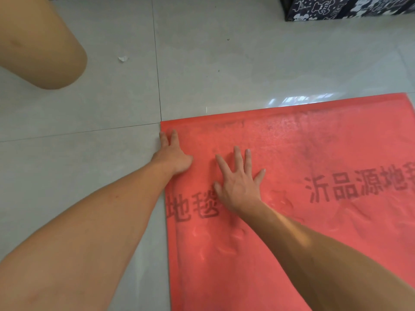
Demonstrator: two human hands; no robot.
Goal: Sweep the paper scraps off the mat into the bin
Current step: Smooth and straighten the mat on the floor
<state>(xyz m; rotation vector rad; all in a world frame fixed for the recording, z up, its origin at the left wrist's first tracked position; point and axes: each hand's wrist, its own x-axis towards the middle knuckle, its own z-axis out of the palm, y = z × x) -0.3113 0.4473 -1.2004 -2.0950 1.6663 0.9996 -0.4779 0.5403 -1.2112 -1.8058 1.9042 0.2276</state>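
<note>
Both forearms are bare to the hands [238,182], with no sleeves showing.

One mat [292,209], two hands, perhaps one scrap [123,58].

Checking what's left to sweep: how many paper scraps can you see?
1: a white paper scrap on the grey floor tiles, well left of and beyond the red mat. None show on the mat itself, though the hands and arms may hide some.

Bare grey tiled floor [213,63] lies open beyond the red mat [292,221] and to its left; only one paper scrap [123,58] sits there; a knee [45,52] blocks the far left; a patterned box [336,7] closes the far right.
</note>
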